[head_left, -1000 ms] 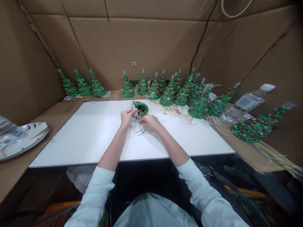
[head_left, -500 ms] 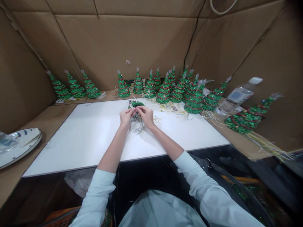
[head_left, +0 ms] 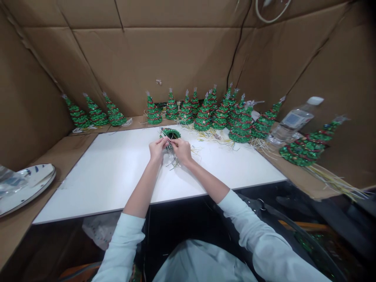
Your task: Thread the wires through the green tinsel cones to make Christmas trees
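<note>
A green tinsel Christmas tree [head_left: 167,130] lies on its side on the white board, its hollow dark base facing me. Thin white and yellowish wires trail from the base onto the board below. My left hand [head_left: 158,149] is closed in a pinch on pale wires at the left of the base opening. Close beside it, my right hand [head_left: 181,150] pinches the same bundle of wires, thumb and forefinger together. The fingertips of both hands almost meet in front of the opening and hide part of it.
Several finished-looking tinsel trees [head_left: 202,117] stand along the back edge, among loose wire bits [head_left: 211,135]. A plastic bottle [head_left: 293,119] leans at the right near another tree [head_left: 308,145]. At the left sits a plate [head_left: 35,192]. Cardboard walls [head_left: 176,55] surround the white board [head_left: 111,176].
The dark hollow of the tree's base shows more now. Both hands have shifted slightly, with the right fingers straighter and still at the wires. The camera view has tilted up a little.
</note>
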A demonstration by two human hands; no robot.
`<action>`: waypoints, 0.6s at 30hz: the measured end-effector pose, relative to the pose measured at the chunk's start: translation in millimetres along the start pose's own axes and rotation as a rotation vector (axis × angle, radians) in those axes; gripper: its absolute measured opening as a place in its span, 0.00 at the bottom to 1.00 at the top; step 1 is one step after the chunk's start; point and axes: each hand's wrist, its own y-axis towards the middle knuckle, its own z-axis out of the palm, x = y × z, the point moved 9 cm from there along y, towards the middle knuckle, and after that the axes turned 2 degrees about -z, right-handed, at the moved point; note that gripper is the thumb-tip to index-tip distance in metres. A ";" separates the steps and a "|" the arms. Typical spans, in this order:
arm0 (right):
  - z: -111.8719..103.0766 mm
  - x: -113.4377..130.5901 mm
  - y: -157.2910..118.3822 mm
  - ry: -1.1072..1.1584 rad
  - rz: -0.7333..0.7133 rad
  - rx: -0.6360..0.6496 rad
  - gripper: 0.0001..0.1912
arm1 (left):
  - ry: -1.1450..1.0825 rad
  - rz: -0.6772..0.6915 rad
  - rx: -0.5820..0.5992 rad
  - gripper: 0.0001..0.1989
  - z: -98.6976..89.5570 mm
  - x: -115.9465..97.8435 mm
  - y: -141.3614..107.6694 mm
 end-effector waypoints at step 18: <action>2.2 3.9 -4.8 -0.197 -0.031 0.102 0.15 | 0.031 -0.011 0.045 0.15 4.5 0.9 -1.8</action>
